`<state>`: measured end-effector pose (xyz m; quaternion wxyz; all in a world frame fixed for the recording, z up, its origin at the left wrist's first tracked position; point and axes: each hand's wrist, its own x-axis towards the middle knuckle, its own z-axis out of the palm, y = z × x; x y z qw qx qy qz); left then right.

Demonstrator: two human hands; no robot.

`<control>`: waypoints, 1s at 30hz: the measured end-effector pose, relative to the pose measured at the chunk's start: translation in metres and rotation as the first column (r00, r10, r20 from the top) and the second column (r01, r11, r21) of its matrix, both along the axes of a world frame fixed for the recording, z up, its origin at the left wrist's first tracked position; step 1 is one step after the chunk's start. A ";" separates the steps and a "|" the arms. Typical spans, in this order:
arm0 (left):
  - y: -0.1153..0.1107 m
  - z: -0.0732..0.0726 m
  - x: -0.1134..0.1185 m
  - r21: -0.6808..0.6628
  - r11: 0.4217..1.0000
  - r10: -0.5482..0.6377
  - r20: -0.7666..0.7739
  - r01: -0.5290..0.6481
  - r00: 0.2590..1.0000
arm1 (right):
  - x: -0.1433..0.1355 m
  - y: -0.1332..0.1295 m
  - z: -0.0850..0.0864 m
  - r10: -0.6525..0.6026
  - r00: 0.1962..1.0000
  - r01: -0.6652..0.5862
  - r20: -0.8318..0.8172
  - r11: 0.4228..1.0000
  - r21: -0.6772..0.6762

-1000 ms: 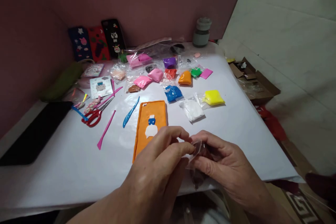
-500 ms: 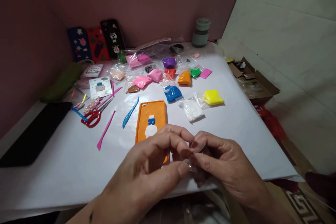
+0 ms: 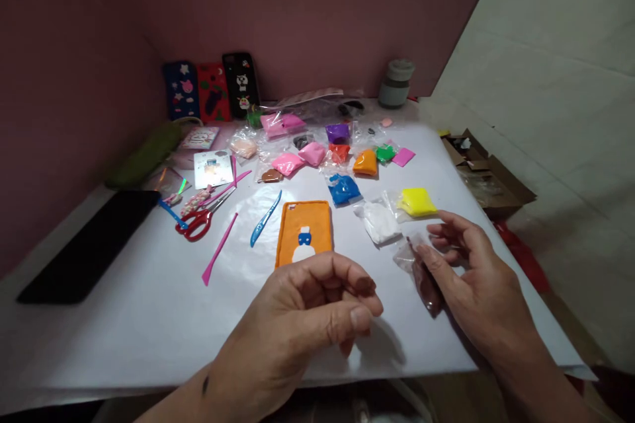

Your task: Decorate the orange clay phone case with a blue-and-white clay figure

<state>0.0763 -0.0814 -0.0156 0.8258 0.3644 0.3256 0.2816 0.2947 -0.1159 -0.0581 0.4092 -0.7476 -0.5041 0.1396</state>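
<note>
White-covered table (image 3: 149, 337) before a pinkish wall (image 3: 347, 20); nearest, a loosely curled left hand (image 3: 302, 324), impossible to tell if pinching anything; rightward, a spread right hand (image 3: 489, 287), touching a brown packet (image 3: 425, 285) on the table; beyond the left hand, an orange case (image 3: 317, 213); farther, a white packet (image 3: 380, 223) and a yellow packet (image 3: 417, 202); rearmost, a lidded jar (image 3: 395, 87).

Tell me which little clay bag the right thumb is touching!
The clear plastic bag of dark brown clay, by the right hand's thumb. It's nearest the front; the clear plastic bags of white clay and yellow clay lie farther back.
</note>
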 end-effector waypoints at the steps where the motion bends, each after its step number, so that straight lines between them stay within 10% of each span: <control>1: 0.000 0.000 -0.001 -0.014 1.000 0.007 0.010 -0.007 1.000 | 0.000 0.000 -0.001 -0.028 0.997 0.026 0.075 0.999 0.026; 15: 0.002 0.004 -0.023 -0.060 0.998 0.013 -0.014 -0.014 1.000 | -0.019 -0.009 0.044 0.095 0.922 -0.205 0.376 0.943 0.264; 25: 0.010 0.018 -0.051 -0.158 0.986 -0.042 0.021 0.045 0.999 | -0.055 0.037 0.090 0.399 0.804 -0.545 0.441 0.791 0.279; 30: 0.017 0.027 -0.061 -0.110 0.991 -0.084 -0.071 0.076 0.994 | -0.079 0.064 0.084 0.550 0.792 -0.611 0.265 0.728 0.312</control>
